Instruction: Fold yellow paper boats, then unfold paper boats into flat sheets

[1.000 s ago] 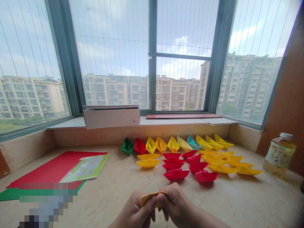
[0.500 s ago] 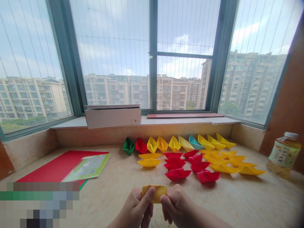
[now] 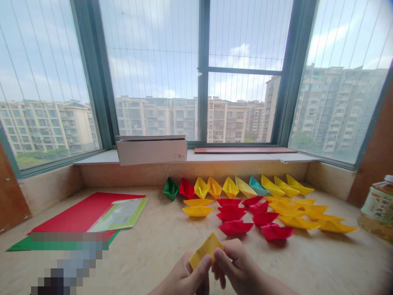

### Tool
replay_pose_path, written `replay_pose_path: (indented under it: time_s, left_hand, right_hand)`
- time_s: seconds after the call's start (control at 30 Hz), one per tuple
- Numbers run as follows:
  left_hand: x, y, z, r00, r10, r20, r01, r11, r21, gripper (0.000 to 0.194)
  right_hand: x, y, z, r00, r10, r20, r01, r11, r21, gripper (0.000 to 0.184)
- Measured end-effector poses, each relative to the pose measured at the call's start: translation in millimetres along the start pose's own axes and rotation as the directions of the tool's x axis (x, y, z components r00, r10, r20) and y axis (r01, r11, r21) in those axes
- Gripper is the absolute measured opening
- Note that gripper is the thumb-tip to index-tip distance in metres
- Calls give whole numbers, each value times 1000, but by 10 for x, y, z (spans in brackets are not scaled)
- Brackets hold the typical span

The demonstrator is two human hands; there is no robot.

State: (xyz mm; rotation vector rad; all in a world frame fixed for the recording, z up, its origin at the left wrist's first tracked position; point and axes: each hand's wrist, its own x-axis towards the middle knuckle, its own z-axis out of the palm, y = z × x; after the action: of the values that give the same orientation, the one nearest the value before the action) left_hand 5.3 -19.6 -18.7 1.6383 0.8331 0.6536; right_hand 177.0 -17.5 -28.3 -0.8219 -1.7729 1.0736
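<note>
"What's the biggest thing here?"

"The pale, marbled stone desk (image 3: 147, 254), spreading out in front of both hands. Well forward and left of the left hand (image 3: 188, 276) lies a large, flat red paper sheet (image 3: 70, 213). Well off to the right of the right hand (image 3: 238, 260) stands a transparent plastic bottle (image 3: 379, 207) with a pale label."

"And smaller than that?"

"Folded boats, all ahead of the hands. The pointed red paper boats (image 3: 236, 228) are nearest the right hand, with the pointed yellow paper boats (image 3: 301, 222) mostly farther right. A mixed row sits beyond, a dark green paper boat (image 3: 170, 189) at its left end. None of them seems to have moved."

"So what just changed?"

"The small piece, the folded yellow paper (image 3: 206, 249). Half a second ago it sat level between the hands; now it's tipped, one corner up."

"Did either hand let go?"

"No. The left thumb presses its face, and the right hand pinches its right edge. I'd judge it's still being worked, held above the desk."
</note>
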Motion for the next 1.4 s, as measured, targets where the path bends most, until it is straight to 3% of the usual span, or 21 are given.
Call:
replay_pose_path:
  time_s: [0.13,0.27,0.37,0.57,0.83,0.9,1.03,1.23,1.4]
  left_hand:
    - [4,-13,42,999,-3,40,7,994,-107,70]
    - [19,19,28,993,-6,-117,-21,973,-228,58]
    - [17,69,-3,986,-29,-166,-1,984,-180,55]
    - [-3,139,-16,974,63,-219,-90,989,-116,52]
    - [-28,114,31,981,61,-182,-78,993,-91,44]
    - [-17,106,39,966,94,-240,-104,994,-30,39]
    - [4,111,35,892,221,-394,-150,968,202,34]
    - [-4,144,-3,924,237,-299,-167,956,243,23]
    - [-36,175,-4,934,274,-229,-228,951,208,22]
  right_hand:
    - [-28,-58,-47,1000,-6,6,6,998,-54,66]
    - [-36,-93,-116,999,-31,-15,28,990,-141,69]
    - [-28,-91,-136,998,-8,-62,0,990,-139,68]
    - [-22,-168,-185,999,18,-36,-22,991,-129,54]
    - [-55,-226,-212,999,-1,-36,-7,975,-221,56]
    - [-46,-194,-203,997,-27,-69,7,962,-273,54]
    - [-15,-97,-203,995,-89,-41,66,915,-398,51]
    - [15,-36,-244,997,-70,31,77,926,-371,48]
    - [18,-83,-258,998,-65,4,63,939,-337,48]
